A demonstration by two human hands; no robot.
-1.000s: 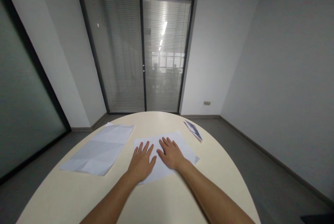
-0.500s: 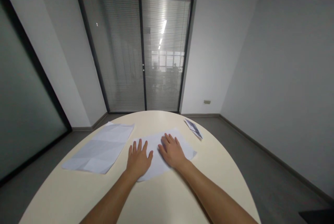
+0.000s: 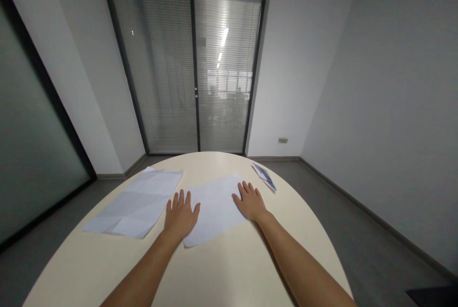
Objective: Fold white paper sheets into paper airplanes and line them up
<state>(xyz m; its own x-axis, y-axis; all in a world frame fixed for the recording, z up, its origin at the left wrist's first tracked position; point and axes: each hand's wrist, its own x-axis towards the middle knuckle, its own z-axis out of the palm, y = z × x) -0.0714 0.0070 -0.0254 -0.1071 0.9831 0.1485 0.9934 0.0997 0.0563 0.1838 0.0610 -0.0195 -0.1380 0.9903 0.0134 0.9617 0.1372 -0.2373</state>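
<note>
While both arms stretch forward over the round cream surface (image 3: 229, 269), the head view shows a white sheet of paper (image 3: 214, 206) lying flat in the middle, between the two hands. The left hand (image 3: 180, 216) lies palm down with its fingers spread, covering the sheet's left edge and near corner. The right hand (image 3: 251, 202) lies flat too, fingers fanned out, pressing on the sheet's right edge. Neither hand pinches anything; both simply rest open on the paper, well apart from each other, with bare white sheet showing between them.

Off to the left, a second sheet, the creased paper (image 3: 136, 204), lies flat on the surface just beside the left hand, its fold lines plain to see. Over on the far right, near the rim, sits a small folded paper (image 3: 265, 176), darker on one face, close to the right hand's fingertips but not touching them. Beyond the surface, a glass door with blinds (image 3: 193, 73) fills the far wall.
</note>
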